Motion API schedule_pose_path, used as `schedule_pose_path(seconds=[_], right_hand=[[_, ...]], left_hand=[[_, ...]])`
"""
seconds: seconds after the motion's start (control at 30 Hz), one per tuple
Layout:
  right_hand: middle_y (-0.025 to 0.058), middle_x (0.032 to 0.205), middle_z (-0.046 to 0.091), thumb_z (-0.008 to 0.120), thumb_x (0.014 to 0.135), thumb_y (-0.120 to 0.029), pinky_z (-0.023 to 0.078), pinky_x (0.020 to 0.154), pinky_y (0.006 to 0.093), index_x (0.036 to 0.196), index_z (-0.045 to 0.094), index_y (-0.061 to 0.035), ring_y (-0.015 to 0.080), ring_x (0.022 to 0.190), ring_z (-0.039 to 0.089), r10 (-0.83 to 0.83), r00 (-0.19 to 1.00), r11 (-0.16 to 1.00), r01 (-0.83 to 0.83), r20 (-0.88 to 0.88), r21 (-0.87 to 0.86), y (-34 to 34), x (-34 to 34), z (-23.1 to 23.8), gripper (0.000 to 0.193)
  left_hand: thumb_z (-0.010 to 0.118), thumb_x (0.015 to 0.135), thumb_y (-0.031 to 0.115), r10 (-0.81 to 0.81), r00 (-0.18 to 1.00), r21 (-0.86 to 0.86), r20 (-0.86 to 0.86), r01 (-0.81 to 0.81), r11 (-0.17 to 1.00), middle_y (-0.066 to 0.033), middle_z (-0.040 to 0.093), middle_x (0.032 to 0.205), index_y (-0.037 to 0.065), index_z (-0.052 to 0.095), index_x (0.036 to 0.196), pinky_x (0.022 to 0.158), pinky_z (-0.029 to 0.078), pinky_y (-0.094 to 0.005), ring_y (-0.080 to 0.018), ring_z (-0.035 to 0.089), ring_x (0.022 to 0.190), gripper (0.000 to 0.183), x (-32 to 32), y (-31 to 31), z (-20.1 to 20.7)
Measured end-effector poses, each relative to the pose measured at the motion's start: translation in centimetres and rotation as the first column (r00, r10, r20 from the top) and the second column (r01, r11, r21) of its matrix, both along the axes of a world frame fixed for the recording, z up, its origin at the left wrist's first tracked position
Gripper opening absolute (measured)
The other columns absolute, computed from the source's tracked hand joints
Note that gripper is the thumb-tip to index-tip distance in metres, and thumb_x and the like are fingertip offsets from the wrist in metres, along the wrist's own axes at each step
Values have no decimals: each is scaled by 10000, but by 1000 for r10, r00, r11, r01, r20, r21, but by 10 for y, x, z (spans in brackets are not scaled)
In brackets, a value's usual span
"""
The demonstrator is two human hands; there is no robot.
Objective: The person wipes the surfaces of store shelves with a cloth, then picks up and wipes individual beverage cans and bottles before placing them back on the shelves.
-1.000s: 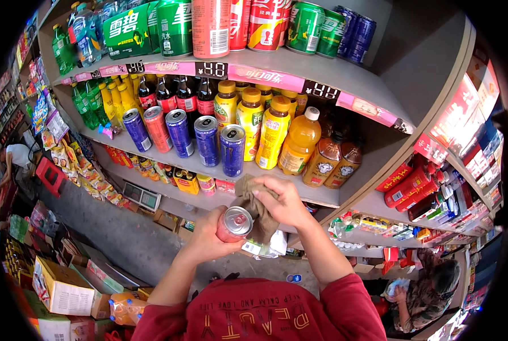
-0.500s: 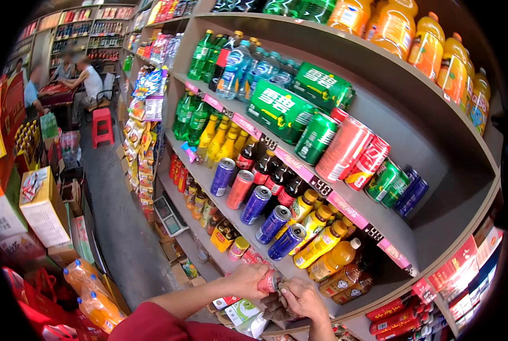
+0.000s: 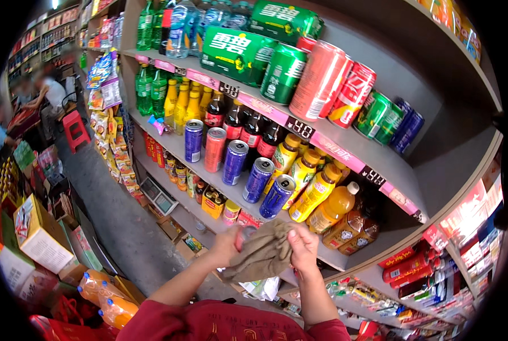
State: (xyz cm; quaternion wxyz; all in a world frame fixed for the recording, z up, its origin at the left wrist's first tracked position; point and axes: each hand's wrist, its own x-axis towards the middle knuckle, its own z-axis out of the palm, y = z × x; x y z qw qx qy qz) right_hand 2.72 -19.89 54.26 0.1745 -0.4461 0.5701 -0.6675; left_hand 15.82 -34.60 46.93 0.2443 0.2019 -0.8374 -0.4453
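Left hand [image 3: 226,244] grips a red can [image 3: 244,234], mostly covered by a tan cloth [image 3: 259,254]. Right hand [image 3: 303,250] pinches the cloth against the can. Both are held just below the shelf [image 3: 345,258] edge, near the blue cans [image 3: 268,187].

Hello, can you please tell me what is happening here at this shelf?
A person stands at a shop shelf full of drinks. The left hand holds a red can, mostly hidden, and the right hand presses a brownish cloth over it, as if wiping it. Just above the hands, blue cans and orange bottles stand in rows. Cardboard boxes sit on the floor to the left.
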Motion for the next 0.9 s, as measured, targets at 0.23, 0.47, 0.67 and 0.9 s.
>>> schedule_pose_path(seconds=[0.23,0.47,0.67,0.9], right_hand=[[107,938,634,496,928,-217,521,747,335,965,579,4,191,799,622,83,709,993,4,700,-121,-25,-12,-67,239],[115,1183,544,502,909,-246,471,887,385,1172,508,-37,216,1055,553,197,546,965,-255,814,-63,-32,12,-105,336],[101,1109,589,475,904,-317,489,858,377,1089,565,-76,223,1001,576,238,294,948,-279,926,-155,-38,23,-102,317],[49,979,611,530,878,-325,508,757,330,991,583,-116,176,876,593,68,530,960,-264,845,89,-34,15,-127,244]], left_hand=[[795,592,80,81,884,354,-460,99,930,-34,642,879,2,603,949,747,484,-279,-100,590,797,413,15,-16,43],[839,555,259,-122,885,-75,-450,98,992,-93,625,973,26,544,1133,799,489,-316,-164,612,893,690,7,4,59],[816,596,267,-254,844,-132,-472,217,967,-140,599,1018,27,510,1135,801,482,-365,-284,604,929,664,14,12,47],[795,606,374,-118,973,-210,-198,75,975,-178,580,1058,14,493,1160,826,471,-385,-324,588,954,726,21,11,10]])
